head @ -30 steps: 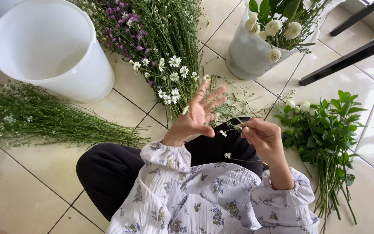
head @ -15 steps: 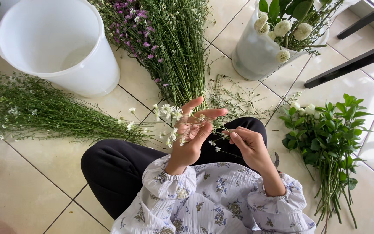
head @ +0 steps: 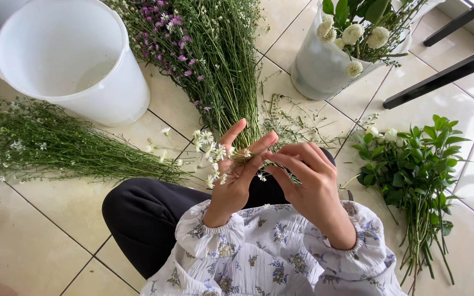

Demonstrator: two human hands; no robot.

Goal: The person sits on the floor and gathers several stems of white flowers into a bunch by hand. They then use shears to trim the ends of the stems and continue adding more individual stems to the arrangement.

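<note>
Small white daisy sprig point(head: 210, 147) pinched in left hand point(head: 236, 174), blooms at 9 o'clock of palm, right hand point(head: 307, 178) fingertips closed on its stem, stem largely hidden behind fingers, grip point hard to make out

A sprig of small white daisies point(head: 210, 149) stands between the two hands, above the lap. The blooms have white petals around pale yellow centres, clustered on thin green stems. Most heads fan out to the left of the left hand point(head: 236, 174), some upright, a few drooping low. The stems pass across that hand's palm, pinched by thumb and fingers. The right hand point(head: 307, 178) touches the sprig with its fingertips at the same spot, where one bloom point(head: 245, 154) shows between the fingers.
</note>
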